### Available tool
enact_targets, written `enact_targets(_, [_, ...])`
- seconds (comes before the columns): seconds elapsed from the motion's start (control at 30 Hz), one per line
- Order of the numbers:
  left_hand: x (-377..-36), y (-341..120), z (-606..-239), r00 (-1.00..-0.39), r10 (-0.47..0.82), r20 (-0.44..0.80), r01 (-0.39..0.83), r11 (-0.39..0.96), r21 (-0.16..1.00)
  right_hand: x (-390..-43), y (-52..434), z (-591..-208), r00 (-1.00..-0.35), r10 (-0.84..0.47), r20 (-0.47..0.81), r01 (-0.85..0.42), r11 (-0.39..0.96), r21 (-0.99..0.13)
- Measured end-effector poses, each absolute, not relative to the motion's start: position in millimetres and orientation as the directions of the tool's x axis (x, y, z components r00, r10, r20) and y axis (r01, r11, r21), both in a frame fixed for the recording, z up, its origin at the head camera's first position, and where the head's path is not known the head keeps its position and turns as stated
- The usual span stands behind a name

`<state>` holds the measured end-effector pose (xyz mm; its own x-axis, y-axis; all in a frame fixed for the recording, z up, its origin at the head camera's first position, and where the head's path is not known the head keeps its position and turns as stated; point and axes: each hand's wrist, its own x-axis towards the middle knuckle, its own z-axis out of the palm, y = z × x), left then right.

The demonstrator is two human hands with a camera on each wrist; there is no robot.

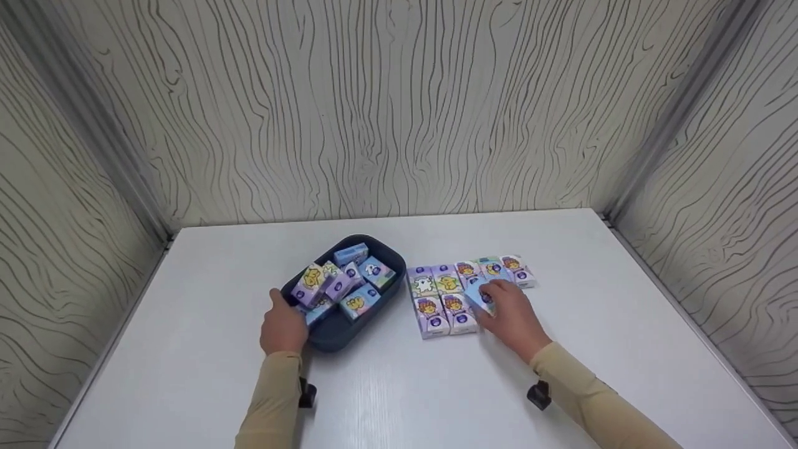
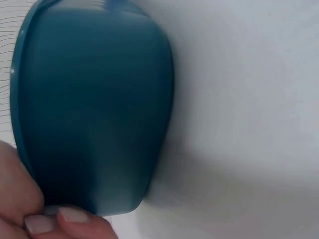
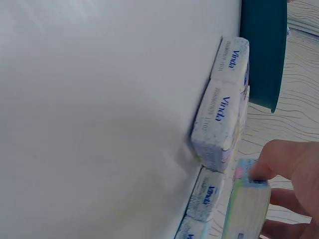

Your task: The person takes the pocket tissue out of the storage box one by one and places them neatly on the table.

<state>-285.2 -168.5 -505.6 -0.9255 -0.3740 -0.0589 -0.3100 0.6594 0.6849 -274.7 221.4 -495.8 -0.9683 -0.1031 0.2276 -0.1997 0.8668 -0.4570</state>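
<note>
White tabletop (image 1: pixel 187 349): right hand (image 1: pixel 511 318) pinching a blue tissue pack (image 1: pixel 481 298), tilted, just right of the laid-out packs (image 1: pixel 436 293). Left hand (image 1: pixel 283 327) curled round the teal tray (image 1: pixel 340 330) rim, farther off.

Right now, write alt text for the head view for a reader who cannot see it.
A person's right hand holds a blue tissue pack over rows of tissue packs on a white table. The left hand grips the rim of a dark blue tray filled with more packs.
</note>
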Motion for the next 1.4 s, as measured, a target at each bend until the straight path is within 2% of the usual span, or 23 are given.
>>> enact_targets(0.3, [-285.4, -170.2, -506.4, -0.927, -0.37, -0.052, -0.3, 0.653, 0.695, -266.2, 233.0, -521.6, -0.986, 0.01, 0.164, -0.069, 0.881, -0.468])
enact_targets(0.57, [-286.0, -174.5, -508.6, -0.925, -0.374, -0.064, -0.309, 0.646, 0.698, -264.9, 222.7, -523.3, -0.997, 0.024, 0.074, -0.014, 0.878, -0.478])
enact_targets(1.17, [-285.3, -170.6, -508.6, -0.925, -0.37, -0.089, -0.324, 0.642, 0.695, -263.9, 206.2, -520.7, -1.0, -0.018, 0.002, -0.016, 0.87, -0.493])
enact_targets(1.4, [-284.5, -171.4, -507.5, -0.931, -0.36, -0.053, -0.291, 0.649, 0.703, -265.5, 206.8, -523.8, -0.996, -0.04, 0.075, -0.071, 0.88, -0.47])
